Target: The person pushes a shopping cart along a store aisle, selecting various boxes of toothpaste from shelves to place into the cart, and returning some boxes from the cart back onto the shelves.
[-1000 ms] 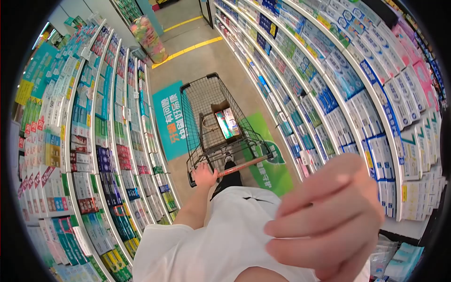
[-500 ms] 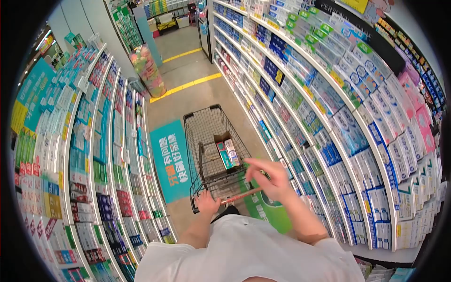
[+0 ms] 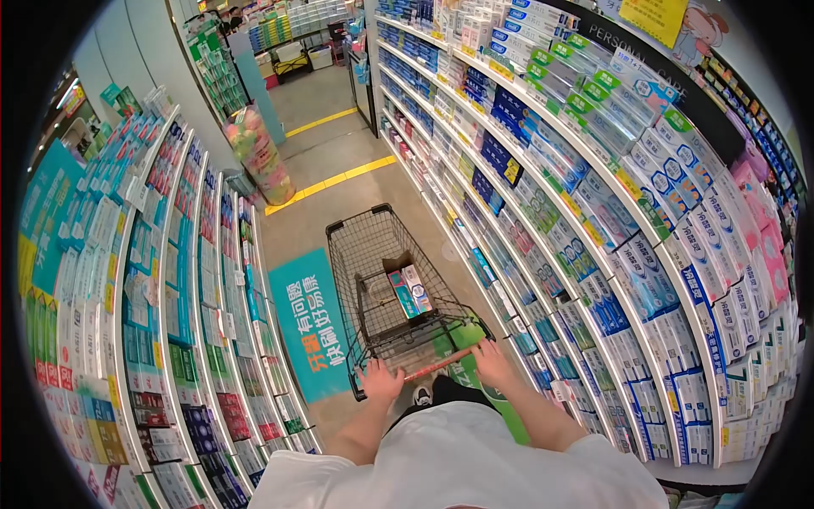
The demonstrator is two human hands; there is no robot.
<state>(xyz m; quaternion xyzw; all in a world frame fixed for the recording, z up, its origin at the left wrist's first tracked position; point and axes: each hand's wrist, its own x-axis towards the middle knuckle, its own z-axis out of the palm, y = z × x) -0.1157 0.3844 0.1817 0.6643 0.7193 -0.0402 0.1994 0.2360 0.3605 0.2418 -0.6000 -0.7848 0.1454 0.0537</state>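
Note:
My left hand (image 3: 381, 381) is closed on the left end of the handle of a black wire shopping cart (image 3: 365, 250). At the right end of the same red-orange handle (image 3: 437, 364), my right hand (image 3: 492, 363) has its fingers wrapped round the bar. Inside the cart, towards its near right part, lie toothpaste-like boxes (image 3: 410, 293), one teal and one white and pink, against an open brown carton (image 3: 395, 262).
Shelves of boxed goods line the left side (image 3: 174, 297) and the right side (image 3: 585, 254). A teal floor sticker (image 3: 303, 318) lies left of the cart. Ahead are yellow floor strips (image 3: 331, 182) and a tall column of colourful balls (image 3: 259, 157).
My right hand has come down from in front of the camera onto the cart's handle. My left hand has stayed on the handle. More of the aisle ahead shows.

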